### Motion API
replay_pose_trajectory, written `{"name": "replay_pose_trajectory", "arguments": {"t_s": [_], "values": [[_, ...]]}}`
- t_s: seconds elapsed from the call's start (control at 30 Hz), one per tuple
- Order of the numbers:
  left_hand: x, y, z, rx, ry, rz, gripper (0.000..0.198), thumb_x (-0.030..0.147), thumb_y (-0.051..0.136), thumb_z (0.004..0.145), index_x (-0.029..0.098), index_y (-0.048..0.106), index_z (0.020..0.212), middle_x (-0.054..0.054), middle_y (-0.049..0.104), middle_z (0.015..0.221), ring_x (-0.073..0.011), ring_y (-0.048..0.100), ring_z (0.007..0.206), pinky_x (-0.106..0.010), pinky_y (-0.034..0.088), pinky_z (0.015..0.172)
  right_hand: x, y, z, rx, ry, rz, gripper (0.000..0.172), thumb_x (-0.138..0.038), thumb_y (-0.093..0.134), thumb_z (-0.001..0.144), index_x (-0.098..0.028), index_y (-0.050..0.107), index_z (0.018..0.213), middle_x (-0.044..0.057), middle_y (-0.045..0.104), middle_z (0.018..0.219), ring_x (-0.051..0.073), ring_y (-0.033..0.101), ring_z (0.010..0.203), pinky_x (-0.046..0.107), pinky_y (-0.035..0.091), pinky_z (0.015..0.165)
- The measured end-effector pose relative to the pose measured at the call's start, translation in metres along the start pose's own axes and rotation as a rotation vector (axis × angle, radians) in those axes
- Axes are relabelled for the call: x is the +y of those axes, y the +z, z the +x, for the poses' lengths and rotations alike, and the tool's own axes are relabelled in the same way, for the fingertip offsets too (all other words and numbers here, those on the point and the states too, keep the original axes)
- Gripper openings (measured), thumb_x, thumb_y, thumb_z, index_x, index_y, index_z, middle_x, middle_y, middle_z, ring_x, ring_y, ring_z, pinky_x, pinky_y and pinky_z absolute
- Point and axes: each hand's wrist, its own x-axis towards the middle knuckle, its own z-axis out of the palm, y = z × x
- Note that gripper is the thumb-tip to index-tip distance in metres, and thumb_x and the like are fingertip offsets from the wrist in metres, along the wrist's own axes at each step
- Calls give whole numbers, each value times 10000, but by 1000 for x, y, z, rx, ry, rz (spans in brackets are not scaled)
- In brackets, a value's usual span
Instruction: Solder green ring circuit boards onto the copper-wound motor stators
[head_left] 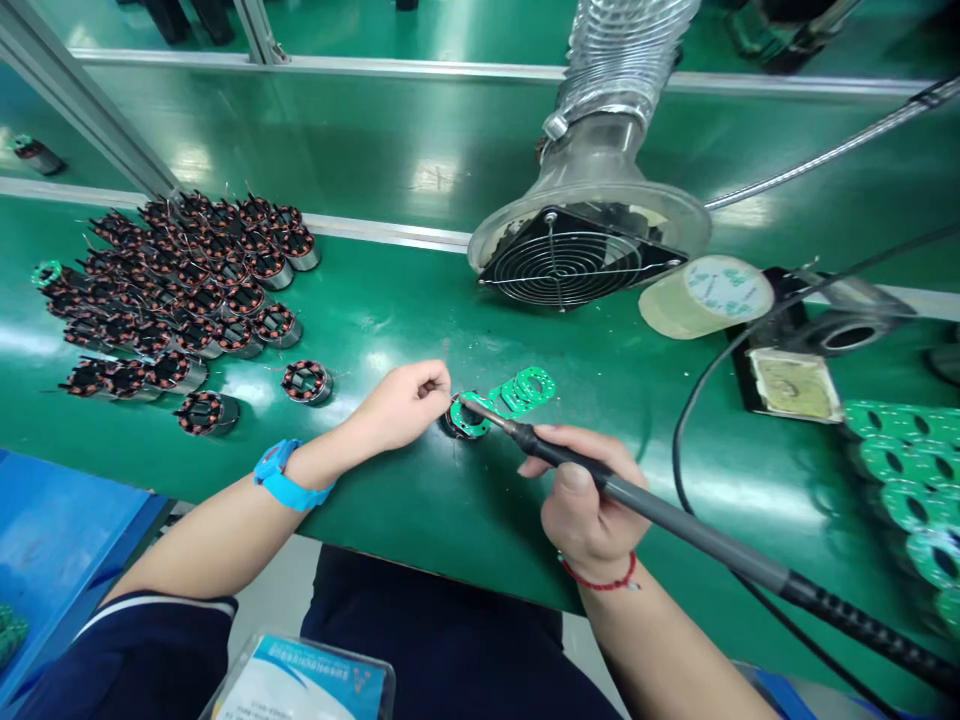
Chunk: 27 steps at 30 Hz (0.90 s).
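My right hand [596, 495] is wrapped round the dark handle of a soldering iron [660, 515]. The iron's tip reaches the green ring board [466, 416] on top of a motor stator [456, 428] in the middle of the bench. Close by on the left, my left hand [409, 400] has its fingers curled together at the stator's edge; what they pinch, if anything, is too small to make out. Several loose green ring boards [529, 388] lie overlapped just behind and right of the stator.
Many copper-wound stators [187, 280] crowd the left, with two nearer ones apart. A fume fan [577, 255] hangs behind the hands. At right are a tape roll [709, 297], a solder sponge [795, 385], green board panels [911, 470] and the iron's cable [679, 440].
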Motion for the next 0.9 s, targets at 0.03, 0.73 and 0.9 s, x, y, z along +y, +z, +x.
{"name": "replay_pose_trajectory", "arguments": {"t_s": [0.03,0.73,0.9], "values": [[0,0,0,0,-1,0,99,146,462,771,174,459,676,60,415,615,-89,362,578,-231,261,546,0,0,0,-2,0,0,226,-360,517,953,-224,683,1024,2,658,676,152,626,494,320,535,503],[-1,1,0,3,15,48,101,174,485,810,182,451,715,59,406,627,-102,393,595,-241,302,562,-2,19,24,-490,-135,-351,535,-173,537,878,-257,417,1393,114,630,1291,281,596,1168,522,524,956],[2,-3,-9,-68,72,305,231,322,623,840,187,517,995,-18,573,911,-178,548,840,-307,443,737,6,14,23,-312,-75,-410,554,-315,633,891,-265,406,1394,103,667,1180,282,627,1086,490,548,913]]}}
